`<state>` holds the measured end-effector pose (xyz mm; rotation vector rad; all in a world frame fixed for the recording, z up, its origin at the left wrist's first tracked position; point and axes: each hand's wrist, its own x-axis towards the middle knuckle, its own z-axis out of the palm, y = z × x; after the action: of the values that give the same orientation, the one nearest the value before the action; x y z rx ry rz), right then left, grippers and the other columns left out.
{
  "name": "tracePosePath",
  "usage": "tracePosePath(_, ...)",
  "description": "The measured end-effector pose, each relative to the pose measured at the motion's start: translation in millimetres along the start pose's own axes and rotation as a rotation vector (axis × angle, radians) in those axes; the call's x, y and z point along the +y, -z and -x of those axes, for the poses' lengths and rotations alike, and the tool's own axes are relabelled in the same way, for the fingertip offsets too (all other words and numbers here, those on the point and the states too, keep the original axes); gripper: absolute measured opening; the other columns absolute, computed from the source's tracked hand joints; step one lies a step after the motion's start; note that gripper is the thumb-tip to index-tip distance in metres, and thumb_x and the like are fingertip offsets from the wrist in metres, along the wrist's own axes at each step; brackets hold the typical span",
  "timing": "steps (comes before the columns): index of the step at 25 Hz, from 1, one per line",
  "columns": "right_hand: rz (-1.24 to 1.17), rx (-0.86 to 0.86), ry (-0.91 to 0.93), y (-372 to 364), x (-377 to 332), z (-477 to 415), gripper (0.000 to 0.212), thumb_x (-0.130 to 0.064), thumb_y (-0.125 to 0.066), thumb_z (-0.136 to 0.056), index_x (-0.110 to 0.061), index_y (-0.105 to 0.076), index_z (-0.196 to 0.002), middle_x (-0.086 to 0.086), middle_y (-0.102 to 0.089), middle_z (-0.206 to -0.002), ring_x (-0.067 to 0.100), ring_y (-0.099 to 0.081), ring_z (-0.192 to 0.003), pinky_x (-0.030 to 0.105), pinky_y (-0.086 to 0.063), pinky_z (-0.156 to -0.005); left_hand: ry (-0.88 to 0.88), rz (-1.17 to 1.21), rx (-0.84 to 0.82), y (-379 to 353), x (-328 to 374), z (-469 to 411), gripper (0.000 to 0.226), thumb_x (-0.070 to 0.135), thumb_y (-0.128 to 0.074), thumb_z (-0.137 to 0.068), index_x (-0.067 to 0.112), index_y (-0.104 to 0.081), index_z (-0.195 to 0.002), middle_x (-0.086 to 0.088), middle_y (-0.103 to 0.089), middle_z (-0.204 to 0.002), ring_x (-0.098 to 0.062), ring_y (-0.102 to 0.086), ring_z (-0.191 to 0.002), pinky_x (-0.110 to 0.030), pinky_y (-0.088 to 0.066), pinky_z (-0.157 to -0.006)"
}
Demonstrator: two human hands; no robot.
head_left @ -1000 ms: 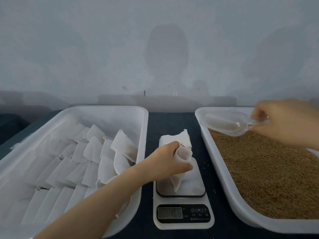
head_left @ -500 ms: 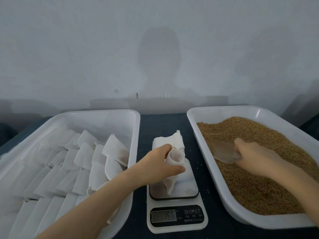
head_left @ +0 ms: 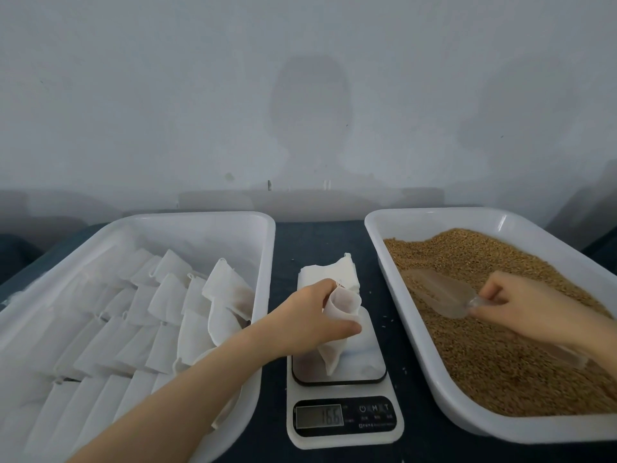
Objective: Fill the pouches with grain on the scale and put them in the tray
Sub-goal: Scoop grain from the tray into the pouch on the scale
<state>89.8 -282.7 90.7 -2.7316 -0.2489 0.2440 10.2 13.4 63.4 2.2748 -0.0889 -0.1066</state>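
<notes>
left hand (head_left: 314,315): my fingers and thumb are curled round the top of a white pouch (head_left: 344,312) and pinch its mouth so that it gapes upward.
pouch: it hangs from my left hand's grip. its lower tip reaches down to the platform of the scale (head_left: 344,426).
scale: it sits directly under my left hand. its display lies nearer to me than the hand, and the digits look like 16.6.
right hand (head_left: 521,305): my fingers are closed round the handle of a clear scoop (head_left: 440,292).
scoop: its bowl sticks out to the left of my right hand and lies low on the grain (head_left: 500,355).
grain: brown, it spreads beneath and all around my right hand and fills the grain tray (head_left: 430,385).
stack of empty pouches (head_left: 327,272): it lies flat on the dark table (head_left: 317,235), just beyond my left hand.
pouch tray (head_left: 263,262): it stands to the left of my left hand, and my forearm crosses its near right corner.
rows of pouches (head_left: 167,295): white and overlapping, they lie inside the pouch tray, further left of my hand.
loose grains (head_left: 385,320): a few lie on the table between my two hands.
</notes>
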Motion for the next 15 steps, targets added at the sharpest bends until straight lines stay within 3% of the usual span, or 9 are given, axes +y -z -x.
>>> tracePosePath(4, 0.013, 0.028, 0.019, 2.7, 3.0, 3.0, 0.016, -0.033, -0.066, -0.084, -0.02, -0.057, -0.086, 0.001, -0.068, -0.068, 0.004, -0.058, -0.046, 0.012, -0.039, -0.042, 0.002, 0.006, -0.007, 0.0, -0.5, -0.4, 0.04, 0.046, -0.069, -0.079, 0.033, -0.046, -0.11, 0.014, -0.056, -0.103, -0.009, -0.058, -0.091, -0.017, -0.049, -0.072)
tracePosePath(7, -0.023, 0.037, 0.01, 4.4, 4.4, 4.7, 0.014, -0.032, -0.066, -0.084, -0.022, -0.058, -0.088, -0.004, -0.069, -0.081, 0.008, -0.065, -0.062, 0.018, -0.048, -0.049, 0.001, 0.038, -0.001, -0.1, -1.4, 0.2, 0.041, 0.045, -0.069, -0.079, 0.032, -0.048, -0.111, 0.015, -0.058, -0.102, -0.009, -0.059, -0.091, -0.019, -0.05, -0.071)
tracePosePath(10, 0.043, 0.027, 0.016, 9.1, 6.1, 6.6, 0.01, -0.032, -0.064, -0.085, -0.026, -0.057, -0.09, -0.009, -0.067, -0.096, -0.002, -0.059, -0.065, 0.012, -0.043, -0.05, 0.0, 0.038, 0.002, 0.2, -2.3, 0.8, 0.04, 0.045, -0.069, -0.079, 0.031, -0.049, -0.111, 0.014, -0.058, -0.101, -0.009, -0.06, -0.09, -0.02, -0.051, -0.072)
tracePosePath(12, 0.072, 0.054, 0.037, 13.4, 7.6, 7.6, 0.008, -0.031, -0.063, -0.086, -0.031, -0.056, -0.091, -0.01, -0.066, -0.105, -0.002, -0.056, -0.074, 0.015, -0.047, -0.065, 0.002, 0.037, -0.001, 0.1, -2.0, 0.5, 0.04, 0.045, -0.069, -0.079, 0.031, -0.049, -0.111, 0.014, -0.058, -0.101, -0.009, -0.06, -0.089, -0.018, -0.049, -0.07)
tracePosePath(15, 0.051, 0.135, 0.076, 23.4, 7.4, 10.8, 0.013, -0.026, -0.064, -0.085, -0.034, -0.057, -0.092, -0.01, -0.065, -0.108, 0.006, -0.053, -0.088, 0.031, -0.045, -0.084, 0.016, 0.039, -0.008, 0.0, -2.0, -0.5, 0.042, 0.046, -0.069, -0.079, 0.033, -0.047, -0.112, 0.012, -0.058, -0.105, -0.009, -0.059, -0.09, -0.017, -0.049, -0.069)
